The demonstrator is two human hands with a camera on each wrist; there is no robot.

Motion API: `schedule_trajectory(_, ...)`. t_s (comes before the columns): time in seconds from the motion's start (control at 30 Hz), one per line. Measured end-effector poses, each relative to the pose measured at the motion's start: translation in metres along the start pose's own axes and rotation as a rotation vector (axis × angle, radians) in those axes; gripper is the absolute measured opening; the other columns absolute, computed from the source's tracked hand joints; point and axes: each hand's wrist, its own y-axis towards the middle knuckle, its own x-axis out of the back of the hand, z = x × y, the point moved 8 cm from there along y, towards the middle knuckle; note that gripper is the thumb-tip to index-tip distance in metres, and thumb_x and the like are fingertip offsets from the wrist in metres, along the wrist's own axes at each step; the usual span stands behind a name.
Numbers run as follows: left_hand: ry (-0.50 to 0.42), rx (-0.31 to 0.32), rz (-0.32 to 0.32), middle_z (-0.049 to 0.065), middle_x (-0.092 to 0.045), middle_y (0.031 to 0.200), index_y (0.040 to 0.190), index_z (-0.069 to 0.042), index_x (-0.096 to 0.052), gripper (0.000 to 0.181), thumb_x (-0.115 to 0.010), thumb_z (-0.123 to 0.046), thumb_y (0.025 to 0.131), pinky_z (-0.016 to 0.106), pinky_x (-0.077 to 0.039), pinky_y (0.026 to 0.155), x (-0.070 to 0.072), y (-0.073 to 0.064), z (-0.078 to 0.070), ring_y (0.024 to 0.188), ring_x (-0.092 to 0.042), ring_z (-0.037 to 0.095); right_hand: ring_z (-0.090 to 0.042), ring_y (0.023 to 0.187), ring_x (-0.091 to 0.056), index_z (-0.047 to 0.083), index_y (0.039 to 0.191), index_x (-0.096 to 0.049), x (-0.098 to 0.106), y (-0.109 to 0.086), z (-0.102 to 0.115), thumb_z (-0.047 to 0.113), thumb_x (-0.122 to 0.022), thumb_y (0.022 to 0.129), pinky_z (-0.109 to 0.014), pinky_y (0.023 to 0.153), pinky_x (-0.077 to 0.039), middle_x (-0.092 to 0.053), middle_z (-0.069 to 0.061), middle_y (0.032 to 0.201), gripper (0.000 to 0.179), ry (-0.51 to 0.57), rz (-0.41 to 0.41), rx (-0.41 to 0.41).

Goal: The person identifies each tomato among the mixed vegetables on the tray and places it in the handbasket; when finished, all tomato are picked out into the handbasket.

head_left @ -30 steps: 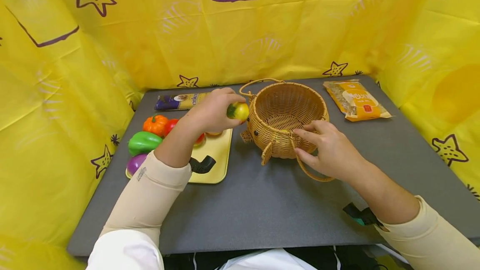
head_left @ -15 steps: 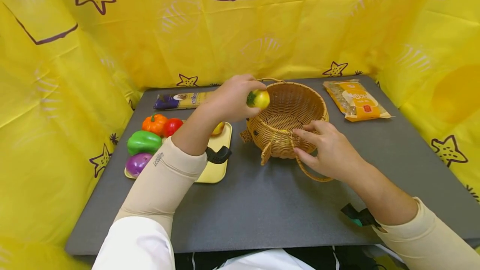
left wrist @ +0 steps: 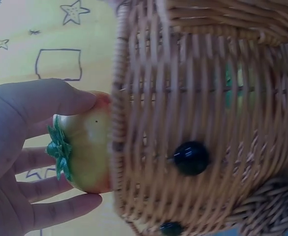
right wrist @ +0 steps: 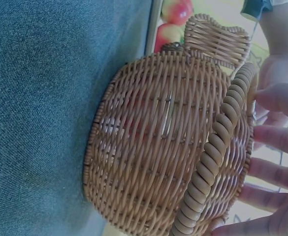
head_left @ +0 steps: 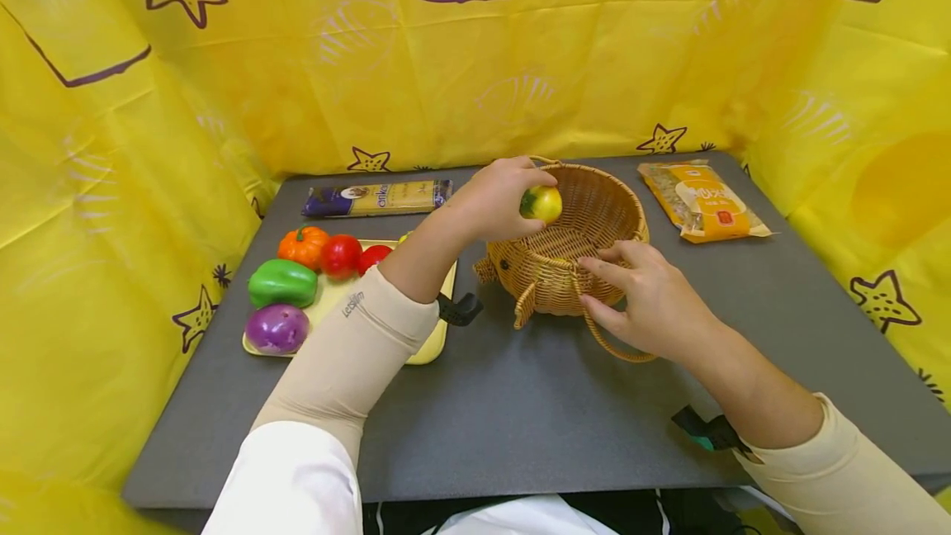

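Observation:
My left hand [head_left: 513, 201] holds a yellow fruit with a green leafy cap [head_left: 543, 205] over the open mouth of a wicker basket [head_left: 553, 291] shaped like an animal. In the left wrist view, thumb and fingers surround the fruit [left wrist: 87, 142], which has a red blush and overlaps the basket's rim. Its leafy cap faces the palm. At the basket's near right, my right hand [head_left: 646, 295] rests its fingertips on the rim. Those fingers [right wrist: 276, 137] look mostly straight and spread in the right wrist view, beside the coiled handle [right wrist: 210, 157].
A yellow tray [head_left: 434, 345] at left carries a purple round vegetable [head_left: 277, 329], a green bell pepper [head_left: 282, 283], a small orange pumpkin [head_left: 303, 247] and red tomatoes [head_left: 341, 257]. Behind it lies a pasta packet [head_left: 379, 198]. An orange bag [head_left: 706, 201] lies at back right.
My left hand has carried the yellow fruit rightward from beside the basket to over its mouth. More of the tray now shows. My right hand stays at the rim.

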Motion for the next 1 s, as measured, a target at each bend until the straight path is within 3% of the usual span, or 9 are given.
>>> schedule_trajectory(0.27, 0.023, 0.028, 0.073, 0.006, -0.052, 0.146, 0.15, -0.021, -0.054, 0.06, -0.072, -0.034, 0.094, 0.036, -0.05, 0.097, -0.023, 0.007, 0.001, 0.13, -0.051, 0.026, -0.037, 0.096, -0.062, 0.009, 0.117, -0.077, -0.002, 0.0, 0.0, 0.022, -0.085, 0.079, -0.053, 0.077, -0.055, -0.064, -0.016, 0.105, 0.041, 0.002, 0.008, -0.011)
schedule_trajectory(0.53, 0.047, -0.013, 0.081, 0.006, -0.055, 0.142, 0.15, -0.02, -0.053, 0.061, -0.072, -0.033, 0.094, 0.035, -0.05, 0.099, -0.03, 0.006, -0.005, 0.126, -0.053, 0.023, -0.037, 0.096, -0.062, 0.01, 0.118, -0.077, -0.003, -0.001, -0.001, 0.022, -0.085, 0.079, -0.054, 0.078, -0.055, -0.065, -0.016, 0.105, 0.042, 0.004, 0.006, -0.014)
schedule_trajectory(0.7, 0.02, 0.009, 0.085, 0.005, -0.051, 0.147, 0.153, -0.022, -0.049, 0.064, -0.072, -0.033, 0.094, 0.038, -0.048, 0.104, -0.026, 0.0, -0.003, 0.133, -0.05, 0.024, -0.037, 0.097, -0.062, 0.01, 0.118, -0.076, -0.003, -0.001, -0.001, 0.023, -0.085, 0.079, -0.054, 0.078, -0.055, -0.065, -0.016, 0.106, 0.042, 0.001, 0.016, -0.022)
schedule_trajectory(1.0, 0.019, 0.007, 0.002, 0.007, -0.052, 0.146, 0.15, -0.02, -0.053, 0.062, -0.073, -0.033, 0.093, 0.041, -0.045, 0.11, -0.006, -0.013, 0.006, 0.134, -0.05, 0.026, -0.039, 0.097, -0.062, 0.009, 0.117, -0.076, -0.002, -0.001, -0.002, 0.023, -0.085, 0.079, -0.055, 0.079, -0.056, -0.065, -0.019, 0.107, 0.042, -0.011, 0.017, -0.03)
